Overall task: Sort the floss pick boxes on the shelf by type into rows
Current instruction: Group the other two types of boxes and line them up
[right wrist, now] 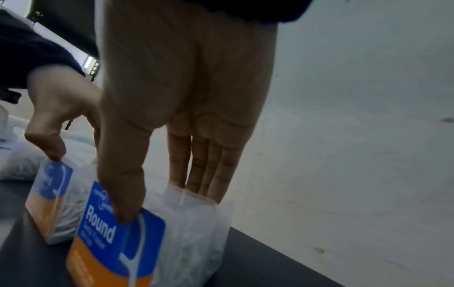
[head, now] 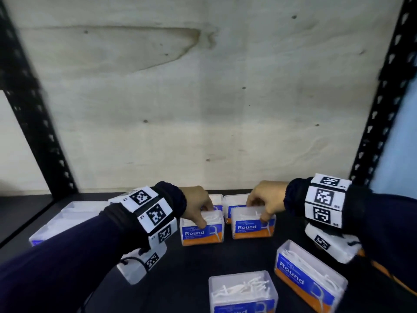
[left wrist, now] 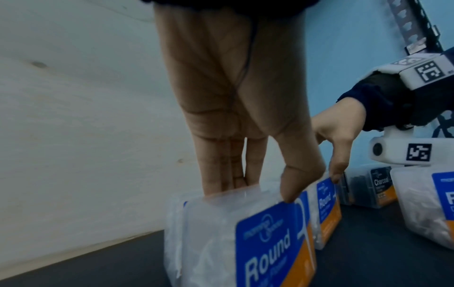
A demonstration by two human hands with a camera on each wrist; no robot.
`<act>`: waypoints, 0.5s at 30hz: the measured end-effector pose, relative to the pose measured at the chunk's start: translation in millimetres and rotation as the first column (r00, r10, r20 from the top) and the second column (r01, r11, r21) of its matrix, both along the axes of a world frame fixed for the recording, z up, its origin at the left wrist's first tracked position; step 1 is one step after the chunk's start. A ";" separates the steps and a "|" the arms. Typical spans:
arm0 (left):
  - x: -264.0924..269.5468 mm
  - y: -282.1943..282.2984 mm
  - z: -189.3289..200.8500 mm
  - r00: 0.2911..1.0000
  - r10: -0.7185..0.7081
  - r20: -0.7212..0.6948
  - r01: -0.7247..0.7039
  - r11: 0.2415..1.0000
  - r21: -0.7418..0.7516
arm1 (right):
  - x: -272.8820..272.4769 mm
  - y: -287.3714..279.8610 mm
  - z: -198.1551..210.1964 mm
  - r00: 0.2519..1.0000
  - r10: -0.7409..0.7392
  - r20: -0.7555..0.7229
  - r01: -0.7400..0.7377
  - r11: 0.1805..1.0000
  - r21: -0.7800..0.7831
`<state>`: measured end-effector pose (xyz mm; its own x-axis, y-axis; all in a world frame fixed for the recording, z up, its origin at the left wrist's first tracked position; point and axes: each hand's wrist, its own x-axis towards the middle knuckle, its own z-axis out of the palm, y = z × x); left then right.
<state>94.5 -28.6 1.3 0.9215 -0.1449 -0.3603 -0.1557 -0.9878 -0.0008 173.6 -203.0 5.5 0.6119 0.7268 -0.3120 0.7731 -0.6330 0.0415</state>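
Note:
Two clear floss pick boxes with blue and orange "Round" labels stand side by side on the black shelf [head: 178, 267]. My left hand [head: 204, 216] pinches the left box [head: 203, 232] from above, thumb on the label face and fingers behind it. In the left wrist view, the left hand [left wrist: 258, 191] holds that box [left wrist: 265, 242]. My right hand [head: 257, 210] pinches the right box [head: 252, 228] the same way; the right wrist view shows this hand [right wrist: 167, 203] on its box [right wrist: 115, 242]. Two more Round boxes [head: 234, 199] stand right behind them.
A Round box [head: 242, 292] sits at the front, and another [head: 309, 279] lies angled at the front right. Clear boxes [head: 65, 218] line the shelf's left side. A Charcoal box [left wrist: 376, 186] stands at the right. The pale back panel [head: 203, 109] and black uprights [head: 33, 123] bound the shelf.

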 end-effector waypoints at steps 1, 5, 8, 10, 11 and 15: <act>0.8 -0.6 0.2 1.000 -0.008 0.003 0.008 1.000 0.001 | 1.0 2.3 0.3 1.000 0.002 0.000 -0.002 1.000 0.011; 4.7 -1.5 -1.3 0.999 -0.031 0.030 0.031 0.999 0.005 | 4.4 7.2 0.0 1.000 0.023 0.021 -0.024 0.999 0.043; 6.8 0.0 -3.1 0.997 -0.032 0.067 0.032 0.999 0.012 | 5.1 10.2 -3.8 0.997 0.038 0.071 -0.038 0.999 -0.010; 7.2 0.4 -2.5 0.995 -0.028 0.099 0.027 1.000 0.013 | 5.7 11.2 -5.1 0.996 0.041 0.080 -0.039 0.999 -0.025; 7.3 0.3 -1.8 0.994 -0.021 0.111 0.021 1.000 0.008 | 6.3 11.6 -4.9 0.997 0.037 0.067 -0.036 0.999 -0.015; 11.5 1.0 -1.0 0.996 0.035 0.083 -0.033 0.999 -0.024 | 12.1 17.5 -1.0 1.000 0.019 -0.002 -0.019 1.000 0.025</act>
<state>106.0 -27.6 0.3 0.9527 -0.1198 -0.2793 -0.1220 -0.9925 0.0097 185.7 -185.5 4.5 0.5974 0.7458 -0.2946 0.7849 -0.6191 0.0243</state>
